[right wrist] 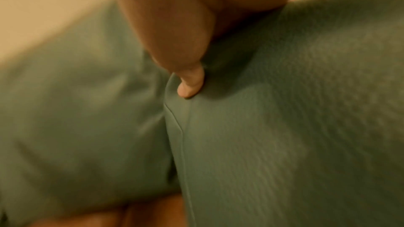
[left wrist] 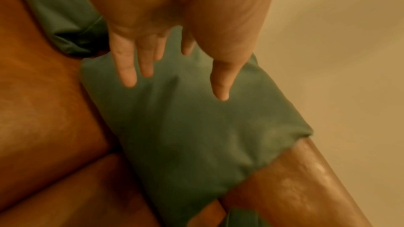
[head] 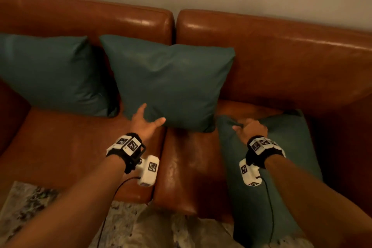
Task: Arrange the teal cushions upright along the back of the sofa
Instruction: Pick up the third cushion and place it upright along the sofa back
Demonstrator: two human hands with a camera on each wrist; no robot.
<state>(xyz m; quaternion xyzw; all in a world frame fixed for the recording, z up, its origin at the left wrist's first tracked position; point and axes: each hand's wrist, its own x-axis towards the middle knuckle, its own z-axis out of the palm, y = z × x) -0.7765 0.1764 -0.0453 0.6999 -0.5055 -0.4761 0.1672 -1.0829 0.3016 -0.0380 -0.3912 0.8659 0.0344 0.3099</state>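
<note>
Now raising the last flat cushion (head: 281,167) off the seat, right of the middle cushion (head: 171,82).
Right hand (head: 250,129) pinching its near corner; left hand (head: 146,122) spread wide, steadying the middle cushion's lower edge. Best tipping it up toward the bare sofa back (head: 291,62) right of the middle cushion, avoiding nudging that neighbour.

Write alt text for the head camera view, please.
Right hand grips a corner of a teal cushion lying flat on a brown sofa; open left hand touches the middle cushion, upright beside another.
</note>
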